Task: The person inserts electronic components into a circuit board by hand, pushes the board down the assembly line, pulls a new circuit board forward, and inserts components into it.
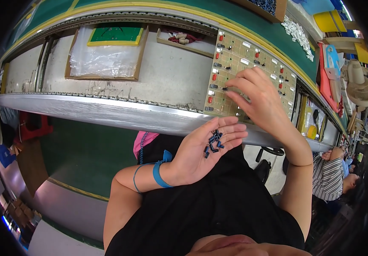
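My left hand (pixel 192 158) is palm up below the near rail, fingers extended together, holding several small dark blue electrolytic capacitors (pixel 212 144) with wire leads in its palm. Above it, my right hand (pixel 260 96) reaches over a tan circuit board panel (pixel 219 101). Its thumb and index finger pinch at a small dark capacitor (pixel 225 88) right at the board's surface; the fingers partly hide it. Repeated red, white and black parts stand in rows on the panel, and the hand covers some of them.
A metal rail (pixel 107 109) with a chain edges the line. Left of the panel stand a cardboard tray (pixel 141 64) with plastic bags and a green board, and a narrow box (pixel 162 40) of dark red parts. White pieces (pixel 297 36) lie beyond. A co-worker in stripes (pixel 326 177) sits right.
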Action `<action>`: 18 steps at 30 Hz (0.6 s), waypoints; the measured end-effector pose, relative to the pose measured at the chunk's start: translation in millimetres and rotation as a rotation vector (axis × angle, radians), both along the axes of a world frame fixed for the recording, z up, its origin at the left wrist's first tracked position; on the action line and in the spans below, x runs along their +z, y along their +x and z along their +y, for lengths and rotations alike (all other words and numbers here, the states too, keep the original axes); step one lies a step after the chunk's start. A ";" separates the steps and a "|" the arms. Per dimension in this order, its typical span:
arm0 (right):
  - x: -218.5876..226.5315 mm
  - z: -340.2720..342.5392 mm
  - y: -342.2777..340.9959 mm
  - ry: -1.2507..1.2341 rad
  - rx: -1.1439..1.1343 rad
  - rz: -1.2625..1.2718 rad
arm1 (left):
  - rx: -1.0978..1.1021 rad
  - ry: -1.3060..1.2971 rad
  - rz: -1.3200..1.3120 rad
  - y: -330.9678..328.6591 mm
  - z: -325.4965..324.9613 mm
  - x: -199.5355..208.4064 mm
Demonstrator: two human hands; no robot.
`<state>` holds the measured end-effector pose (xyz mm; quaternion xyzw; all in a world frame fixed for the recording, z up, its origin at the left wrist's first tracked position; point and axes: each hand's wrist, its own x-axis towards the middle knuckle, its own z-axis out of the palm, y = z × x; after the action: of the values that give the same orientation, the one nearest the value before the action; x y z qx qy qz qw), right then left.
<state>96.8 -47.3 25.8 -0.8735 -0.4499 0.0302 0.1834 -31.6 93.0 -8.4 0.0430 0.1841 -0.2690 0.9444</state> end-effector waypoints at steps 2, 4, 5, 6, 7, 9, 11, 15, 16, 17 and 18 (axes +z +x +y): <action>9.7 -2.2 -7.4 0.025 -0.006 0.017 | 0.014 -0.002 0.002 1.6 1.1 0.3; 18.3 -6.5 -17.8 0.064 0.062 0.106 | 0.032 -0.017 0.013 1.7 -1.3 -1.0; 21.6 -6.9 -22.9 0.064 0.062 0.108 | 0.049 -0.030 0.018 1.7 -2.2 -1.9; 24.4 -6.6 -27.8 0.056 0.099 0.137 | 0.050 -0.029 0.019 0.4 -2.3 -4.6; 26.1 -7.1 -32.1 0.048 0.133 0.166 | 0.064 -0.046 -0.004 -1.5 -2.8 -8.6; 23.8 -8.0 -37.5 0.075 0.156 0.174 | 0.080 -0.060 -0.028 -2.2 -2.7 -8.8; 22.6 -11.2 -44.1 0.096 0.168 0.176 | 0.054 -0.023 0.011 -0.2 -2.4 -3.1; 16.2 -17.4 -58.1 0.054 0.216 -0.002 | 0.047 -0.048 -0.027 -2.5 -2.9 -1.9; 14.8 -18.4 -59.2 0.031 0.223 -0.047 | 0.032 -0.025 0.000 -2.4 -3.4 -0.9; 13.9 -18.7 -60.4 0.032 0.221 -0.056 | 0.017 -0.002 0.027 -2.6 -4.0 0.0; 13.3 -18.7 -61.6 0.037 0.213 -0.057 | 0.013 -0.001 0.019 -3.6 -4.8 0.4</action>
<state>35.2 -65.9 39.1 -0.8177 -0.5458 0.0162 0.1822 -35.1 88.2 -8.0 0.0386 0.1933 -0.2632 0.9444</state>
